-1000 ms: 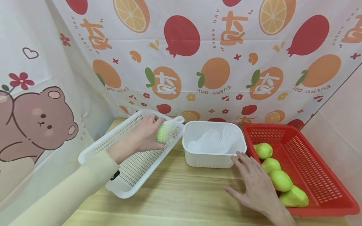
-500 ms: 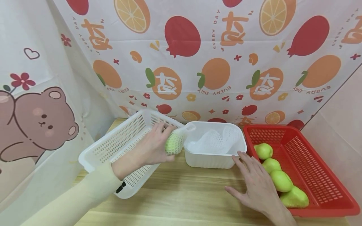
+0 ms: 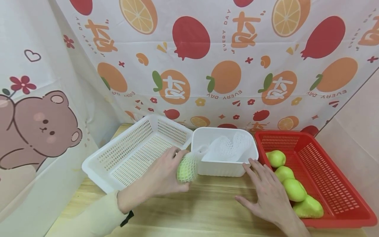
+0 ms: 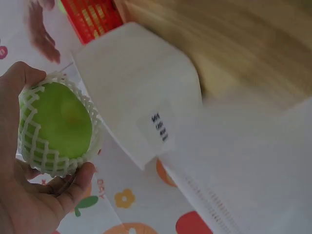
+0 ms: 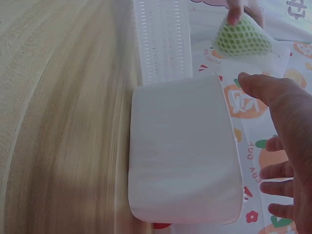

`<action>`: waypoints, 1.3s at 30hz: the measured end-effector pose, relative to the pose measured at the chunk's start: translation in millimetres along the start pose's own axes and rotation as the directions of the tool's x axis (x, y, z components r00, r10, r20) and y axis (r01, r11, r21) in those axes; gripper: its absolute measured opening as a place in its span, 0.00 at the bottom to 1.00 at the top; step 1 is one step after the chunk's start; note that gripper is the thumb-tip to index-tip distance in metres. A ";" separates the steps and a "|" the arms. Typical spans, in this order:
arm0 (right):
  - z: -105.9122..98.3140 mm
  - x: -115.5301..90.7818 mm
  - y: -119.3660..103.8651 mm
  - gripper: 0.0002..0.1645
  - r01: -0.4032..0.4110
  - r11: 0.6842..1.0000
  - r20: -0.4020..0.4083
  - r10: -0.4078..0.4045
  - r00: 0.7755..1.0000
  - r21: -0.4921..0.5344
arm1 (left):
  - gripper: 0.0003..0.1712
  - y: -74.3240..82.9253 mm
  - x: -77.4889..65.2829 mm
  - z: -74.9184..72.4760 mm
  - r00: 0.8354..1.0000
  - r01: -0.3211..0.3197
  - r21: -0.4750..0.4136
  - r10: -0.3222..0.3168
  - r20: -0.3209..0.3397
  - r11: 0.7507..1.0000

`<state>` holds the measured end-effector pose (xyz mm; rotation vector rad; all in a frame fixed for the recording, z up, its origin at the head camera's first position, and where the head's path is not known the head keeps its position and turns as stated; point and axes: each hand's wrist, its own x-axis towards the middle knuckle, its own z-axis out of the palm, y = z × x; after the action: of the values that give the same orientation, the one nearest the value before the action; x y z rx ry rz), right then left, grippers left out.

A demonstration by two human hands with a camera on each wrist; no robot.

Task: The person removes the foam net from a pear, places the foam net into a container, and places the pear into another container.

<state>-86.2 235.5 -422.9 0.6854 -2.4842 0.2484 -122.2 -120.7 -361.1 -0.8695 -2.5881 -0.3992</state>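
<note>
In the head view my left hand [image 3: 161, 174] holds a green fruit [image 3: 185, 169] inside a white foam net, above the table in front of the white tub. The left wrist view shows fingers and thumb curled round this rounded green fruit [image 4: 68, 122]; its smooth end shows through the net opening. Loose white foam nets [image 3: 226, 148] lie in the white tub [image 3: 222, 169]. My right hand [image 3: 267, 191] has its fingers spread at the tub's front right corner, fingertips at the rim, holding nothing. Contact with the rim is hard to tell.
To the left a white perforated basket [image 3: 118, 154] stands slanted on the wooden table [image 3: 204, 210]. On the right, a red basket [image 3: 328, 171] has several green fruits [image 3: 293, 189] along its left side. Patterned cloth [image 3: 189, 82] hangs behind.
My left hand has lifted the netted green fruit out from over the white basket, moving right and toward me. The right hand has stayed in place.
</note>
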 end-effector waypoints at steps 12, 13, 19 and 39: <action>2.4 -1.5 -1.1 0.58 0.010 1.000 -0.010 -0.010 1.000 -0.001 | 0.56 22.6 -32.6 26.6 0.998 0.035 -0.042 -0.032 0.054 0.999; 2.6 -1.5 -1.2 0.58 0.013 1.000 -0.013 -0.013 1.000 0.000 | 0.55 23.4 -34.0 28.9 0.997 0.033 -0.044 -0.030 0.071 0.998; 2.4 -1.6 -2.3 0.58 0.019 1.000 -0.014 -0.019 1.000 0.004 | 0.52 27.4 -43.4 40.8 0.978 0.031 -0.048 -0.021 0.207 0.998; 6.7 -4.0 -3.4 0.58 0.016 1.000 0.026 -0.015 1.000 -0.018 | 0.52 26.8 -58.1 66.2 0.953 -0.087 0.055 0.067 0.297 0.995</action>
<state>-84.6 232.3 -430.6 0.7044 -2.5014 0.2125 -80.0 -105.0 -441.4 -1.0740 -2.8052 -0.1674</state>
